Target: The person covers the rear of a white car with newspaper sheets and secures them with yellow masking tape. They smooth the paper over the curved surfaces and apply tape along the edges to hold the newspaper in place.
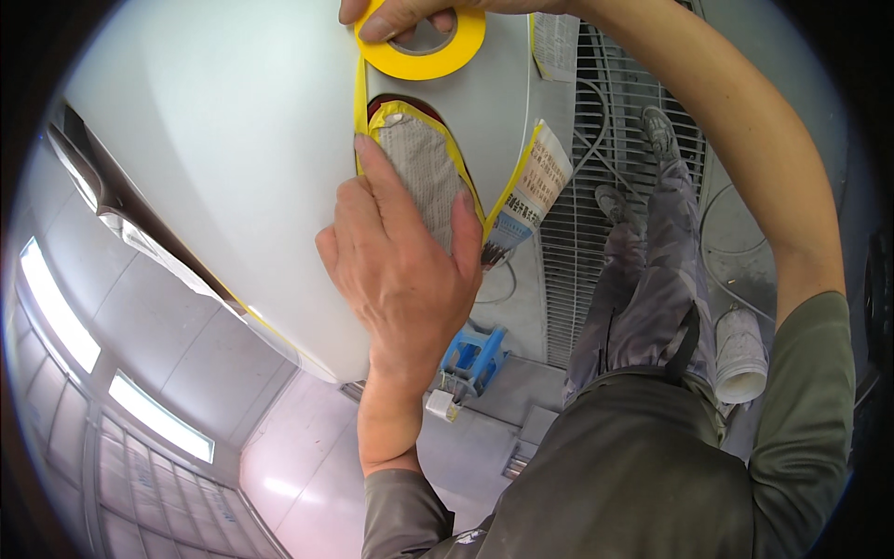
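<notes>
Head view: grips yellow masking-tape roll (438, 63) at twelve o'clock with right hand (405, 15), likely tensioning strip (360, 98); presses strip to car-body panel (251, 158) with spread left hand (402, 256), apparently anchoring it.

A roll of bright yellow tape (447, 63) shows its flat, round side near the top, with a greyish core; its upper part is partly hidden. From its left side a narrow strip of yellow tape (360, 102) runs down beside a long, rounded grey patch (416, 154). The patch has a finely textured face and a yellow taped border, with dark red showing along its top edge; its lower end is covered. It sits in a large, smooth, pale grey panel (251, 186) that curves gently.
</notes>
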Tool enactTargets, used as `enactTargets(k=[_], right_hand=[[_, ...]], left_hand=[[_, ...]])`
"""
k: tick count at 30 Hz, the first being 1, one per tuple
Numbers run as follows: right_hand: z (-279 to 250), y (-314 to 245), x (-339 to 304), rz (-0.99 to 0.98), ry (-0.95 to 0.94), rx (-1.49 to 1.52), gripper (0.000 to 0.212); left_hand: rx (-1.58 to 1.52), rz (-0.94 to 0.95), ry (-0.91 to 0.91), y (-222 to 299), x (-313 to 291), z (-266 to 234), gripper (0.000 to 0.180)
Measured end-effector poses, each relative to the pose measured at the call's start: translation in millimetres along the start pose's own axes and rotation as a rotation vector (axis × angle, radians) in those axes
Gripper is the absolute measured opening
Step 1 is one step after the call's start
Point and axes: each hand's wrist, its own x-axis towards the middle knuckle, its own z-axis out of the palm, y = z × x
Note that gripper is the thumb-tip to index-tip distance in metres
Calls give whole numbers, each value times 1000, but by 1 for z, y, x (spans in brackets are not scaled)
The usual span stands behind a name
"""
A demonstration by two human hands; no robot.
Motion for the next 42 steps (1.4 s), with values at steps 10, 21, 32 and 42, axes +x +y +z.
enactTargets(k=[10, 21, 32, 42], right_hand=[[-4, 31, -8, 15, 7, 36, 31], [-1, 70, -22, 129, 67, 180, 33], [-3, 70, -24, 132, 5, 300, 32], [16, 99, -38, 76, 78, 371, 23]], left_hand=[[14, 27, -21, -3, 11, -7, 77], [-4, -92, -168, 1, -6, -21, 78], [49, -45, -139, 3, 15, -15, 73], [239, 83, -257, -2, 38, -31, 63]])
